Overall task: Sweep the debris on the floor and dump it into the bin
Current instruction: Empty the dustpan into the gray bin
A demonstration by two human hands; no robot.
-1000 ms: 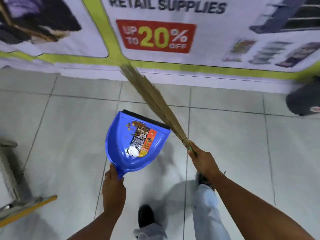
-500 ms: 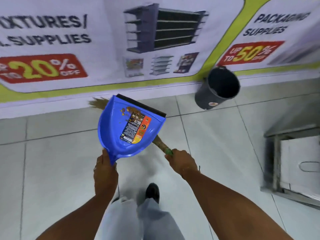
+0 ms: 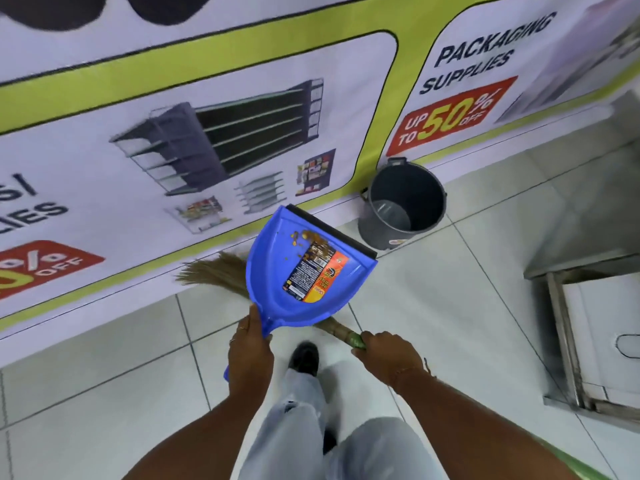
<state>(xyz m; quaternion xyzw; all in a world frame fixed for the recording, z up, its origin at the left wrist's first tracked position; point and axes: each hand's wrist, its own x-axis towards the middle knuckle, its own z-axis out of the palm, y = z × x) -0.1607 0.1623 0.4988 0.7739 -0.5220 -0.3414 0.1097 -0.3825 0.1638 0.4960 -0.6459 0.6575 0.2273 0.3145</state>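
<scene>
My left hand [image 3: 250, 355] grips the handle of a blue dustpan [image 3: 270, 285] held above the floor. Brown debris [image 3: 310, 240] lies in the pan near its black lip, beside an orange and black label. My right hand [image 3: 388, 353] holds the green-wrapped handle of a straw broom [image 3: 216, 271]. The broom passes under the pan, its bristles fanning out to the left by the wall. A dark grey bin [image 3: 405, 202], open and seemingly empty, stands against the wall just right of the pan's front edge.
A printed banner [image 3: 242, 133] covers the wall ahead. A metal-framed cabinet [image 3: 595, 337] with a white panel stands at the right. My legs and a black shoe [image 3: 304, 358] are below the hands on the pale tiled floor.
The view has swung right and closer to the wall. The bin, at the frame's right edge a second ago, now sits just beyond the dustpan. Both hands keep their grips.
</scene>
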